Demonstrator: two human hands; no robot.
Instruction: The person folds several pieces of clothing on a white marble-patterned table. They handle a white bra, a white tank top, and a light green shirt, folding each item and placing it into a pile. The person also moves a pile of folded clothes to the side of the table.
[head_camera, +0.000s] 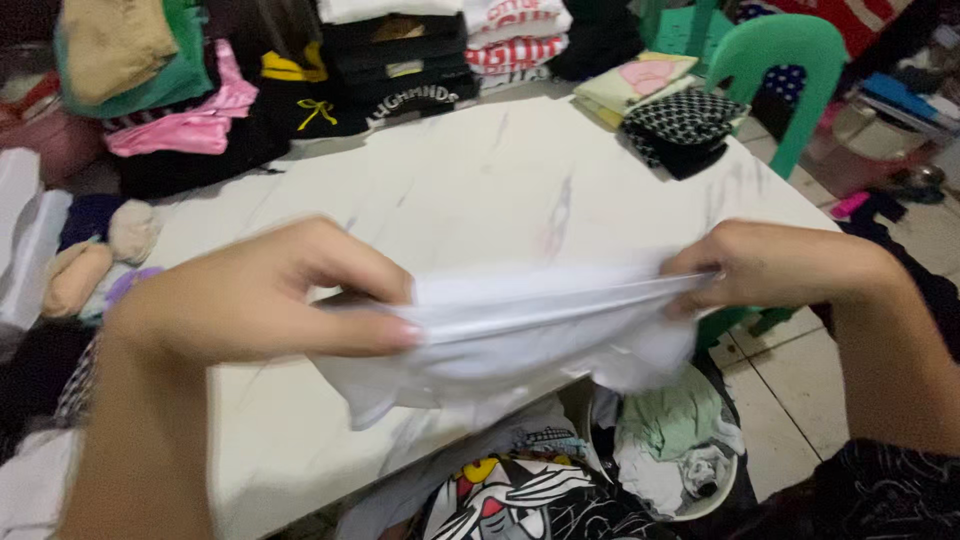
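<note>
Both hands, left hand (262, 300) and right hand (775, 265), pinch white cloth (520, 335) above table (450, 190).

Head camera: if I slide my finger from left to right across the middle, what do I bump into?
Rolled beige socks → left hand → white cloth stretched between both hands → right hand, all over the white marble-look table.

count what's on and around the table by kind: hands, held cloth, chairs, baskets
hands: 2, left hand and right hand
white cloth stretched between them: 1
green chair: 1
basket of clothes: 1
total: 5
</note>
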